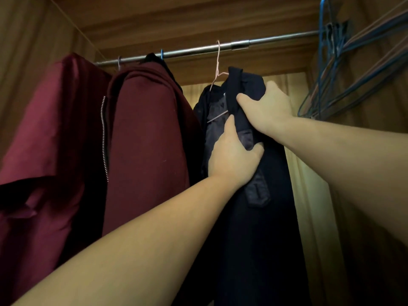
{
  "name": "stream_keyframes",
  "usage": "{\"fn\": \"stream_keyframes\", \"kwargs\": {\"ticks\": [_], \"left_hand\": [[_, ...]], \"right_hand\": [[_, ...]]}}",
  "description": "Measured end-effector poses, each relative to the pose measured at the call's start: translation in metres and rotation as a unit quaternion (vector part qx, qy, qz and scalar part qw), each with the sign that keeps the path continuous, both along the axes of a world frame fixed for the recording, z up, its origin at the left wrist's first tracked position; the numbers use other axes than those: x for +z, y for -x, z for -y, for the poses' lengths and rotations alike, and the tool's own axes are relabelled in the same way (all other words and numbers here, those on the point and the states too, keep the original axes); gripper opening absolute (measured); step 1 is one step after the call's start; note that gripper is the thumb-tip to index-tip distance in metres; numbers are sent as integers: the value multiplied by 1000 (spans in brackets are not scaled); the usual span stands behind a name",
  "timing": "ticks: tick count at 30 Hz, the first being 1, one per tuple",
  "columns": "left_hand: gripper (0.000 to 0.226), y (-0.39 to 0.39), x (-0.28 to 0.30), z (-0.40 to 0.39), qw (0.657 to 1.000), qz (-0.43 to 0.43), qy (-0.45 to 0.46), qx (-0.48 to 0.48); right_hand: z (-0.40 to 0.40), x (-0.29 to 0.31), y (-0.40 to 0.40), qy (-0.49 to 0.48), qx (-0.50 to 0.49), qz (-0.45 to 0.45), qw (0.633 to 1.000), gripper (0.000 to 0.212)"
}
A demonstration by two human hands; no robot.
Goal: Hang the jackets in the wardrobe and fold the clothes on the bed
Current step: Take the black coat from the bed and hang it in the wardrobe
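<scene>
From the head view, the dark jacket hangs on a pink wire hanger hooked over the wardrobe rail, beside a maroon jacket. The left hand grips its front edge; the right hand clutches the collar. A hard downward tug could probably slip a shoulder off the thin wire or unhook the hanger.
</scene>
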State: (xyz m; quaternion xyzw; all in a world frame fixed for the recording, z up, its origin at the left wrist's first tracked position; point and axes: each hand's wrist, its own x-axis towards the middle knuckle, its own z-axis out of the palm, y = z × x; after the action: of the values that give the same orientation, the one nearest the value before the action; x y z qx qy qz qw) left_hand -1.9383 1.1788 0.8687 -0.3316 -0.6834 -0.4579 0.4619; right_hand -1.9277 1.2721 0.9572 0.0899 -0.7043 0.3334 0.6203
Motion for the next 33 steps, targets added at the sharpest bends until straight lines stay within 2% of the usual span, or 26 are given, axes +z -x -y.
{"fn": "stream_keyframes", "kwargs": {"ticks": [5,9,15,18,21,25,29,33], "left_hand": [[93,-22,0,13,999,25,18,-19],[94,-44,-3,29,997,37,35,-51],[93,-80,-42,59,991,28,102,-83],[85,-98,-74,74,982,22,155,-108],[69,-116,-97,88,972,-15,205,-112],[61,-136,-120,102,951,-43,287,-109],[59,-158,-167,108,931,13,321,-172],[60,-189,-220,104,911,82,354,-197]], "right_hand": [[14,-11,-27,-7,-46,27,999,58],[23,-30,-59,-7,-53,53,997,60],[16,-102,-118,1,-118,145,982,71],[17,-139,-155,21,-156,189,969,74],[21,-164,-198,8,-221,236,946,69],[27,-192,-257,-85,-321,310,891,60],[36,-229,-325,-49,-333,357,871,52],[42,-277,-398,-42,-384,398,832,54]]}}
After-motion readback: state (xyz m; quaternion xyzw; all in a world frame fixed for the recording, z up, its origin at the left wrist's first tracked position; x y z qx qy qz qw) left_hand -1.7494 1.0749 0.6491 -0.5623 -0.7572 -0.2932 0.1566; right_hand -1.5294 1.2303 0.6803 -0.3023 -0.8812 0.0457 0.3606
